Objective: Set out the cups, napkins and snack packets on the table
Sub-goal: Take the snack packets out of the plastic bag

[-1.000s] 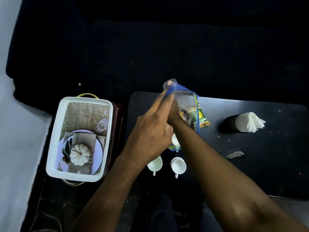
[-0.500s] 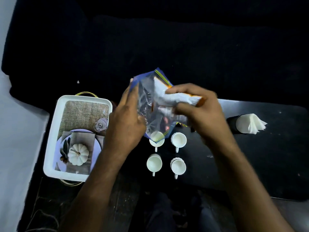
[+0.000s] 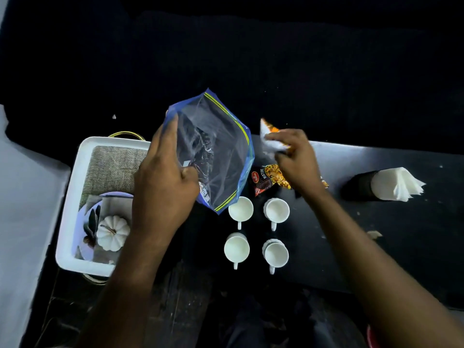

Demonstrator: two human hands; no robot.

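My left hand (image 3: pixel 163 177) holds up a clear zip bag with a blue edge (image 3: pixel 216 151) above the left end of the black table (image 3: pixel 401 247). My right hand (image 3: pixel 293 159) grips a white and orange snack packet (image 3: pixel 270 139) just right of the bag. A black snack packet (image 3: pixel 268 179) lies on the table under that hand. Several white cups (image 3: pixel 240 208) stand in a square in front of it, handles toward me. A stack of white napkins (image 3: pixel 399 184) sits in a dark holder at the right.
A white tray (image 3: pixel 72 197) to the left of the table holds burlap, a plate and a small white pumpkin (image 3: pixel 111 232). A scrap of paper (image 3: pixel 374 234) lies on the table to the right. Dark cloth covers the area behind.
My right hand has pulled the white and orange packet out of the bag and moved right. The bag now hangs emptier in my left hand, and the black packet shows on the table.
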